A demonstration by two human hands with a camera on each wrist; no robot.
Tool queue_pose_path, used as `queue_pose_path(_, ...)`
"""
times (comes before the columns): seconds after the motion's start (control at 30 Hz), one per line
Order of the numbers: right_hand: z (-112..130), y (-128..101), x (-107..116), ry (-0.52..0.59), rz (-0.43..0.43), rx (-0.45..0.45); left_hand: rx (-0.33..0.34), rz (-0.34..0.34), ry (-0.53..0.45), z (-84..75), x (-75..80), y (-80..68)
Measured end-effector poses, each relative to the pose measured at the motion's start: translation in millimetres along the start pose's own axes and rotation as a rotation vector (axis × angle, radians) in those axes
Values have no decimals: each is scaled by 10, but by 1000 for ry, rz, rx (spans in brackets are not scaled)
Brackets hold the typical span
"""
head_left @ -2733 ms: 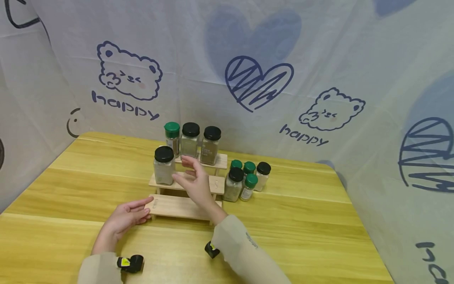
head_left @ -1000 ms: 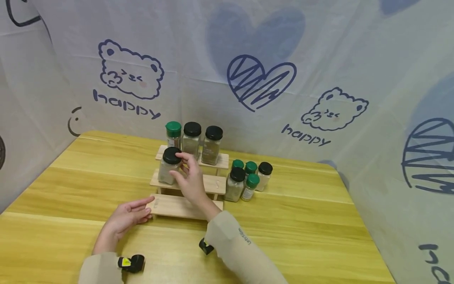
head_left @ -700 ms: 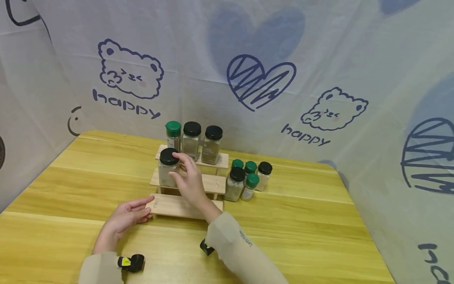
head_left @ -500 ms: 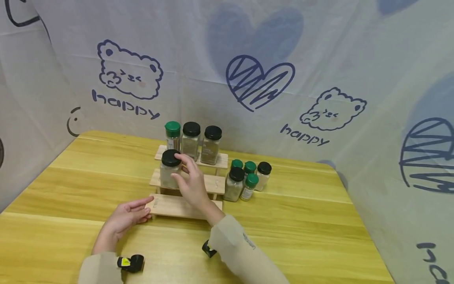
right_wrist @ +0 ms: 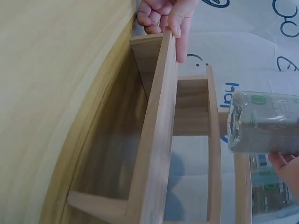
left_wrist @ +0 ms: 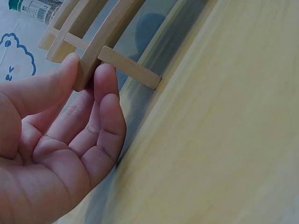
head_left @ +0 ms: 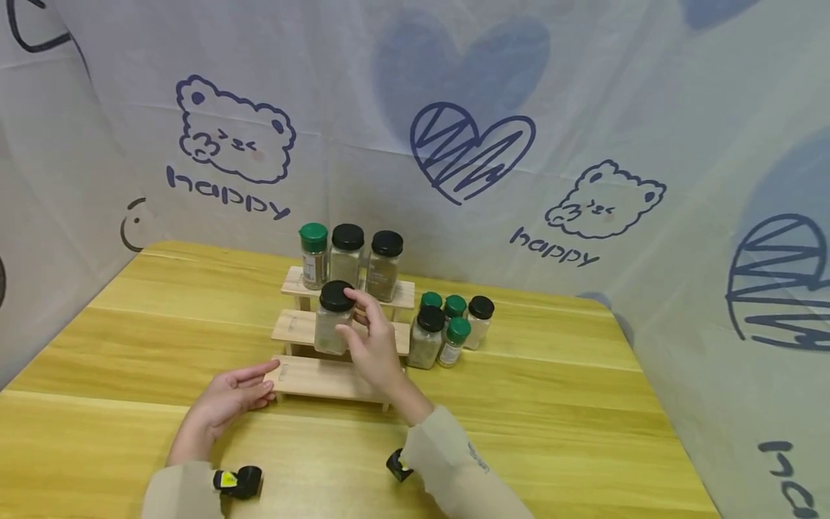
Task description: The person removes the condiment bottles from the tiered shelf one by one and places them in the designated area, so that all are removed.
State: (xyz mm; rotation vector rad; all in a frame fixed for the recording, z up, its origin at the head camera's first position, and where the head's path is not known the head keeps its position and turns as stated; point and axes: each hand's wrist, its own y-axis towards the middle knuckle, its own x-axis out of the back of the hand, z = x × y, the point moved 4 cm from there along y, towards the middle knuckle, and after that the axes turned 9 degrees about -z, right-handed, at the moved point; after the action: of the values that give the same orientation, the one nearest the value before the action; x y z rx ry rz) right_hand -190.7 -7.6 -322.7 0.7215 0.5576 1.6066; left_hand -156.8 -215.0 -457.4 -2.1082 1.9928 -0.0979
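A three-step wooden rack point(head_left: 337, 339) stands on a yellow desk point(head_left: 551, 404). A black-capped jar point(head_left: 333, 317) is held upright on the middle step by the right hand point(head_left: 372, 346), whose fingers point(head_left: 363, 306) are curled round its side and cap. The corner of the lowest step is pinched between the thumb and fingertips point(left_wrist: 105, 77) of the left hand point(head_left: 227, 396), apparently so the rack is kept steady. Three jars point(head_left: 350, 256) are lined up on the top step, and five more point(head_left: 450, 324) are clustered on the desk just beside the rack.

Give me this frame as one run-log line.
right hand: grips black-lid jar over middle step | left hand: holds rack bottom-step end | loose jars: right of rack
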Motion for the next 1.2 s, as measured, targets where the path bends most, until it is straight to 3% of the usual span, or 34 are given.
queue_pose_path(0.27, -55, -54, 98, -7, -31, -14, 2, 0, -2, 5, 12, -7)
queue_pose_path(0.53, -347, -189, 192, 9, -40, 9, -2, 4, -12, 6, 5, -11)
queue_pose_path(0.87, -94, -222, 379, 53, -70, -57, 5, 4, -9, 8, -8, -4)
queue_pose_path(1.2, -109, -270, 555, 19, -93, -84, -1, 7, -13, 11, -1, -2)
